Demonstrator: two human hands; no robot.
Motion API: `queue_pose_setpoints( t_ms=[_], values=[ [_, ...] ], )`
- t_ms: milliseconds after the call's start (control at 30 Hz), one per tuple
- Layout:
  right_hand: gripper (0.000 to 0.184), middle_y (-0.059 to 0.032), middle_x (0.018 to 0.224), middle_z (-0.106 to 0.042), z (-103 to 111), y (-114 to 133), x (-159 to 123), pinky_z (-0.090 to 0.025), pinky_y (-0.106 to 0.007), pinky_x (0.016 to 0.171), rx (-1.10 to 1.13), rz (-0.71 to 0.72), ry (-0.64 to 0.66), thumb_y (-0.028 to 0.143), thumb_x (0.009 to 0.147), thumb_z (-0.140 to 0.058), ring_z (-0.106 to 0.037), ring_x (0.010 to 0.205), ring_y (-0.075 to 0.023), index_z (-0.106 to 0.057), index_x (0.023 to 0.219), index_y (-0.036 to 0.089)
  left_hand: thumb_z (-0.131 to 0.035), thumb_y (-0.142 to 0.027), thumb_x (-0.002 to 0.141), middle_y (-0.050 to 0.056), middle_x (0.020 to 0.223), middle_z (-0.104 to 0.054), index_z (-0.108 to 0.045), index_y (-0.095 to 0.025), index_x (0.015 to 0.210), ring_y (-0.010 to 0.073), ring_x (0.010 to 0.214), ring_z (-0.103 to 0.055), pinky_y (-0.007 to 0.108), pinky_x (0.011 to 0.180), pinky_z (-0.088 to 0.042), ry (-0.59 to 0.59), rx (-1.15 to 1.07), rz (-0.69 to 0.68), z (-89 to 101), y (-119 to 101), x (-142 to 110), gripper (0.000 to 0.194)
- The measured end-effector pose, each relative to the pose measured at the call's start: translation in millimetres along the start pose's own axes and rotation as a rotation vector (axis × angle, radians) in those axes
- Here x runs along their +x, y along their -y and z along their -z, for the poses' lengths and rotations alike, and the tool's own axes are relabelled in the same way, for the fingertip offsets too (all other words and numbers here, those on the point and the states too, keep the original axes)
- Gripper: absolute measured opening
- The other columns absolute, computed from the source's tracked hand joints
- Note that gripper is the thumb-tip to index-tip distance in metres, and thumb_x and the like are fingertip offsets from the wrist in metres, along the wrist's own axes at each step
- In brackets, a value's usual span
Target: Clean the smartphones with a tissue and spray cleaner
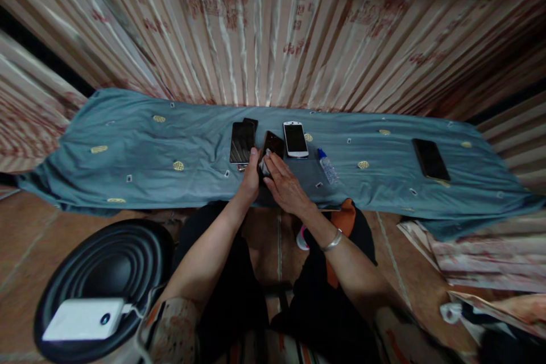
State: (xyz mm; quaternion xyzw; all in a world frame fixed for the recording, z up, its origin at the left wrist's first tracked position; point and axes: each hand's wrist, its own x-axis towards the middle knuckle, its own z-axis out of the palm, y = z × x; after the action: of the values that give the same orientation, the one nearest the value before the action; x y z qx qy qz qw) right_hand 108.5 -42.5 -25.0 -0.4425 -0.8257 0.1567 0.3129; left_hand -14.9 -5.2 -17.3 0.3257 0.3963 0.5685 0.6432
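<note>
My left hand [249, 179] grips the left edge of a dark smartphone [274, 141], its thumb pointing up along the side. My right hand [286, 185] lies over the lower part of that phone, fingers together, pressing a small whitish cloth [264, 167] against it. The lower end of the phone is hidden under my hands. Just left of it lies a larger dark phone [242, 142], overlapping another dark device [251, 122] behind. To the right rests a white-framed phone [296, 139], and beyond it a clear bottle with a blue cap [327, 166] on its side.
A teal patterned cloth [200, 142] covers the long low table. Another dark phone [430, 159] lies far right. On a black round stool [140, 250] at lower left sits a white power bank [85, 319] with a cable. Orange fabric [344, 215] drapes over my right knee. Curtains hang behind.
</note>
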Motion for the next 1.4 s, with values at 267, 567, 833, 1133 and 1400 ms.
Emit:
queue_pose_setpoints(
  t_ms=[267,567,833,1133,1400],
  values=[
    [0.059,-0.0160,0.165,-0.032,1.1,-4.3,1.1,-0.027,-0.049,0.127,-0.024,-0.023,-0.024,0.038,0.106,-0.032,-0.023,0.156,-0.0235,-0.030,0.158,0.013,-0.042,-0.050,0.099,0.006,0.128,-0.072,-0.073,-0.019,0.113,0.0212,0.144,-0.046,0.036,0.123,-0.029,0.017,-0.011,-0.003,-7.1,-4.7,-4.9,0.047],
    [0.058,-0.0154,0.165,-0.032,-2.6,0.3,0.1,-0.028,-0.049,0.126,-0.020,-0.004,0.000,0.037,0.105,-0.032,-0.023,0.156,-0.0234,-0.029,0.159,0.014,-0.033,-0.047,0.101,0.007,0.123,-0.074,-0.073,-0.020,0.114,0.0242,0.141,-0.050,0.041,0.121,-0.036,-0.019,-0.052,0.043,-5.7,-13.2,-5.6,0.050],
    [0.060,-0.0182,0.164,-0.032,3.8,-6.9,3.1,-0.026,-0.046,0.127,-0.049,-0.051,-0.022,0.039,0.106,-0.031,-0.023,0.156,-0.0235,-0.033,0.157,0.008,-0.029,-0.047,0.102,0.008,0.125,-0.073,-0.069,-0.019,0.124,0.0247,0.144,-0.047,0.045,0.123,-0.032,0.040,-0.042,0.058,-9.9,-16.0,-10.7,0.054],
    [0.059,-0.0155,0.165,-0.032,-0.4,-0.8,-0.4,-0.027,-0.050,0.127,-0.027,-0.036,0.011,0.038,0.105,-0.033,-0.023,0.156,-0.0236,-0.028,0.159,0.014,-0.027,-0.051,0.102,0.010,0.128,-0.071,-0.069,-0.015,0.122,0.0249,0.141,-0.050,0.042,0.121,-0.036,0.015,-0.118,0.028,-7.4,-24.1,-9.7,0.059],
    [0.060,-0.0176,0.165,-0.030,2.2,-7.1,2.0,-0.025,-0.050,0.127,-0.042,-0.078,-0.005,0.038,0.105,-0.033,-0.022,0.156,-0.0245,-0.029,0.159,0.012,-0.035,-0.056,0.099,0.010,0.126,-0.072,-0.072,-0.019,0.117,0.0253,0.139,-0.051,0.039,0.117,-0.042,0.016,-0.123,0.054,-8.8,-22.2,-11.3,0.055]
  ],
)
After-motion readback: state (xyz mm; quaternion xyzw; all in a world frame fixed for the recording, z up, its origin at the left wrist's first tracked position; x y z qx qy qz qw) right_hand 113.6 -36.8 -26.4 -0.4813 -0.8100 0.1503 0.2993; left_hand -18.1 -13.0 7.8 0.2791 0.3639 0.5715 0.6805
